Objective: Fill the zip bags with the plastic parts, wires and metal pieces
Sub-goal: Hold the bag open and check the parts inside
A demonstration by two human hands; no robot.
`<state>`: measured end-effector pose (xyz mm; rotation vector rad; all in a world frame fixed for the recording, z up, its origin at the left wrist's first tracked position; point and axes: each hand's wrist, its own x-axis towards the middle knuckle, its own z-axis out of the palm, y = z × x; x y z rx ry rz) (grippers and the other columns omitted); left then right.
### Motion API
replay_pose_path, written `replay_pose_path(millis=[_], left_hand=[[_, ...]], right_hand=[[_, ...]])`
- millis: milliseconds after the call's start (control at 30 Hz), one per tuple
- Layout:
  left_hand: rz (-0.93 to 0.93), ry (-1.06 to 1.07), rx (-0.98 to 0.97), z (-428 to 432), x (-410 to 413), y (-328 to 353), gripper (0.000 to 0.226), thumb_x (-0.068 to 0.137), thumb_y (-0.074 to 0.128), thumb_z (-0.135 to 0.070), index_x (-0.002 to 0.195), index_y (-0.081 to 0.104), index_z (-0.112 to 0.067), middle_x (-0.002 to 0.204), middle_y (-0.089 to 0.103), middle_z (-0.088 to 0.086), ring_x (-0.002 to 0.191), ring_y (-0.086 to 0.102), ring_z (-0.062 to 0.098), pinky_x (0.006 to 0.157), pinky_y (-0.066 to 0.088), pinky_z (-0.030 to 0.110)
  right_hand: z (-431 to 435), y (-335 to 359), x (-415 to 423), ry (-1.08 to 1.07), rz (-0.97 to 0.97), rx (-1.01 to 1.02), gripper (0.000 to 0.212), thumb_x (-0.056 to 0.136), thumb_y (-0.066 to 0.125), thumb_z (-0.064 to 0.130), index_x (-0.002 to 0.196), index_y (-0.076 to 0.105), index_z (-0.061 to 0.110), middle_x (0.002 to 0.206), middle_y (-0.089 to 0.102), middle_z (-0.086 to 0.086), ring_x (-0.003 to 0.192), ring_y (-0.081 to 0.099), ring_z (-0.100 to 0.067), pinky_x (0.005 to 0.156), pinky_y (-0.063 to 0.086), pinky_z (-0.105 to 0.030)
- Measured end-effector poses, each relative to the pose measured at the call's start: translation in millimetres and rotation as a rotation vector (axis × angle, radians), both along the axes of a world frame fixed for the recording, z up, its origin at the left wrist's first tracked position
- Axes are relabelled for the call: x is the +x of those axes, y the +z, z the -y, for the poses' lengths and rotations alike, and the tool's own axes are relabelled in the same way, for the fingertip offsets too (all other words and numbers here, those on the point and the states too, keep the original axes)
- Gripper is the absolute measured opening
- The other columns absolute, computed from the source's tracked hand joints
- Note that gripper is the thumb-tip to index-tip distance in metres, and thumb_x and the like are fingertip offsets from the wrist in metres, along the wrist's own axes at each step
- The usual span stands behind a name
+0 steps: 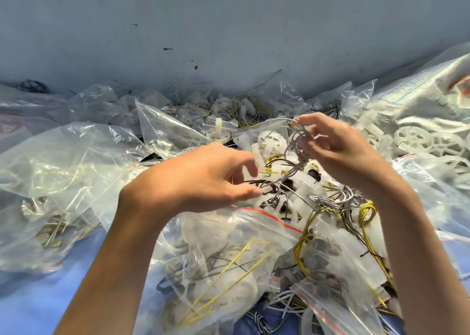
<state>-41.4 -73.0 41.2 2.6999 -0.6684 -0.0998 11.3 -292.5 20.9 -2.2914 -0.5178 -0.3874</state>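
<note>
Left of the red-striped zip bag [229,233], several filled bags [45,222] lie packed. Over that bag the left hand [198,179] curls beside black wires [256,183]; I cannot tell if its grip holds any. The right hand [338,146] pinches a grey wire coil [292,144]. Rightward, loose plastic wheels [412,138] and yellow wires [366,212] wait, so much seems left.

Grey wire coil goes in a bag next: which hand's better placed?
Right hand: its grip pinches the grey wire coil, lifted above the pile. The left hand sits lower by the dark wires, nearest the red-zip bag.
</note>
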Motion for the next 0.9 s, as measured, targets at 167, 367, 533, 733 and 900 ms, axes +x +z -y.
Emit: replay_pose_path(millis=[167, 367, 533, 733, 900], left_hand=[[0.516, 0.009, -0.261, 12.1, -2.2, 4.6, 0.038, 0.089, 0.057, -0.039, 0.121, 0.056, -0.019, 0.109, 0.053, -0.006, 0.1, 0.051, 0.01, 0.087, 0.044, 0.027], [0.398, 0.05, -0.094, 22.2, -2.0, 1.6, 0.026, 0.095, 0.052, -0.029, 0.12, 0.06, -0.03, 0.102, 0.069, -0.004, 0.09, 0.062, 0.022, 0.08, 0.049, 0.04], [0.453, 0.112, -0.307, 14.6, -2.3, 1.4, 0.021, 0.09, 0.06, -0.015, 0.079, 0.074, -0.025, 0.063, 0.067, -0.013, 0.048, 0.045, 0.004, 0.054, 0.033, 0.025], [0.349, 0.188, -0.384, 9.3, 4.3, 2.1, 0.028, 0.093, 0.057, -0.025, 0.068, 0.072, -0.026, 0.05, 0.062, -0.019, 0.043, 0.047, 0.002, 0.045, 0.032, 0.013], [0.23, 0.202, -0.376, -2.2, 7.9, 2.5, 0.033, 0.094, 0.055, -0.02, 0.063, 0.067, -0.022, 0.055, 0.067, -0.014, 0.055, 0.057, 0.0, 0.054, 0.038, 0.01]], right_hand=[[-1.4, 6.5, -11.1, 0.183, -0.028, -0.22, 0.067, 0.083, 0.072, 0.014, 0.14, 0.042, 0.032, 0.084, 0.062, 0.018, 0.073, 0.06, -0.002, 0.073, 0.052, -0.023], [-16.9, 13.0, -22.8, 0.348, 0.093, -0.009, 0.017, 0.083, 0.071, 0.022, 0.1, 0.07, 0.019, 0.081, 0.069, 0.006, 0.077, 0.064, -0.009, 0.071, 0.057, -0.03], [-11.4, 14.3, -22.7, 0.364, -0.002, 0.083, 0.016, 0.086, 0.068, 0.02, 0.101, 0.065, 0.02, 0.091, 0.069, 0.006, 0.09, 0.066, -0.007, 0.078, 0.057, -0.035], [-2.7, 15.0, -21.6, 0.366, -0.094, -0.005, 0.007, 0.09, 0.063, 0.016, 0.086, 0.069, 0.016, 0.064, 0.066, 0.001, 0.054, 0.059, -0.007, 0.055, 0.044, -0.016], [8.2, 21.0, -19.5, 0.277, 0.014, 0.069, 0.021, 0.092, 0.058, 0.016, 0.075, 0.067, 0.024, 0.054, 0.055, 0.003, 0.049, 0.042, -0.01, 0.049, 0.034, -0.022]])
